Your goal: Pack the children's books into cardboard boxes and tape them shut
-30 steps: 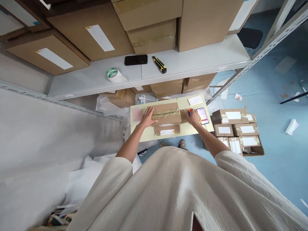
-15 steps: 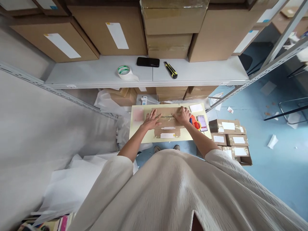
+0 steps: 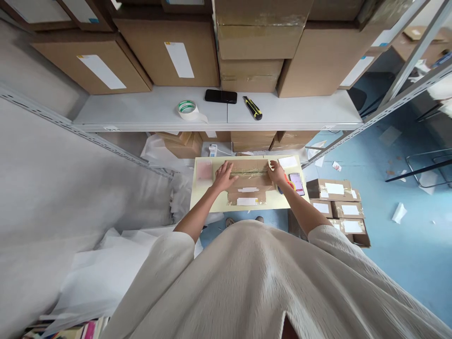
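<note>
A cardboard box (image 3: 251,181) with clear tape along its top seam lies on a small pale yellow table (image 3: 204,195) in front of me. My left hand (image 3: 223,177) rests over the box's left end, fingers stretched out and thumb apart. At the opposite end my right hand (image 3: 277,173) has its fingers curled round the box's edge. Partly hidden by my right wrist is a red and yellow tape dispenser (image 3: 291,184). A flattened-looking cardboard piece with a white label (image 3: 247,201) shows at the table's front side.
A phone with a lit screen (image 3: 297,184) and white paper (image 3: 287,162) lie on the table's right. The shelf (image 3: 141,110) above carries large boxes, a tape roll (image 3: 187,109), a black phone (image 3: 221,96) and a utility knife (image 3: 253,108). Labelled boxes (image 3: 334,189) are stacked at right.
My right hand has shifted from the box's top to its right end. My left hand's fingers have drawn closer together at the left end. The camera view has tilted up slightly.
</note>
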The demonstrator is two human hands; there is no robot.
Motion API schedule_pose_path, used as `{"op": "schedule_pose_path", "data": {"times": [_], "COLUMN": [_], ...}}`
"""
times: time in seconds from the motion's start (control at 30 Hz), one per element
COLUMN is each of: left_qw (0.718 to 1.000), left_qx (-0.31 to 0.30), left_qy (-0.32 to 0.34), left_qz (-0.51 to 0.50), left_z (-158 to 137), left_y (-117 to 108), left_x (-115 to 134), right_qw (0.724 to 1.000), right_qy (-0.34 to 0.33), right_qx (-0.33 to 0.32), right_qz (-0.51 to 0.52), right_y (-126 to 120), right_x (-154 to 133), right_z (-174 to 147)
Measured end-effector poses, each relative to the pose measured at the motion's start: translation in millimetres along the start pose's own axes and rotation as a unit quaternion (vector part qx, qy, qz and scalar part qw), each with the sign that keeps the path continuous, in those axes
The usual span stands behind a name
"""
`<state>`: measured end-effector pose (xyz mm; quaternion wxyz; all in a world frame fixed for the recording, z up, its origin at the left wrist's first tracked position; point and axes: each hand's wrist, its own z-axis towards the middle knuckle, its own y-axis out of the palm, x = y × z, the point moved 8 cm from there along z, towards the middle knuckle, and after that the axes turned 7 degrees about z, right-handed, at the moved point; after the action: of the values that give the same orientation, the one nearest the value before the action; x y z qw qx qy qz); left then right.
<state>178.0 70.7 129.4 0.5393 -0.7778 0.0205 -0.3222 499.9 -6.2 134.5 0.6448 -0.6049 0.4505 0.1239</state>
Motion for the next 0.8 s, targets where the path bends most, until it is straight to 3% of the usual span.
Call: {"op": "schedule_pose_path", "data": {"times": [0.13, 0.37, 0.63, 0.8], "left_qw": [0.991, 0.962, 0.934, 0.928], "left_qx": [0.060, 0.149, 0.284, 0.308], "left_qy": [-0.083, -0.113, -0.017, 0.001], "left_qz": [-0.090, -0.197, -0.217, -0.208], "left_z": [14, 14, -8, -45], "left_y": [-8, -36, -80, -59], "left_x": [-3, 0, 21, 23], "right_qw": [0.998, 0.993, 0.973, 0.971], "right_qy": [0.000, -0.029, -0.132, -0.124], "right_qx": [-0.025, -0.016, 0.036, 0.036], "right_qz": [0.055, 0.117, 0.185, 0.200], "right_y": [0, -12, -46, -40], "right_x": [-5, -22, -65, -46], "right_z": [5, -3, -13, -45]}}
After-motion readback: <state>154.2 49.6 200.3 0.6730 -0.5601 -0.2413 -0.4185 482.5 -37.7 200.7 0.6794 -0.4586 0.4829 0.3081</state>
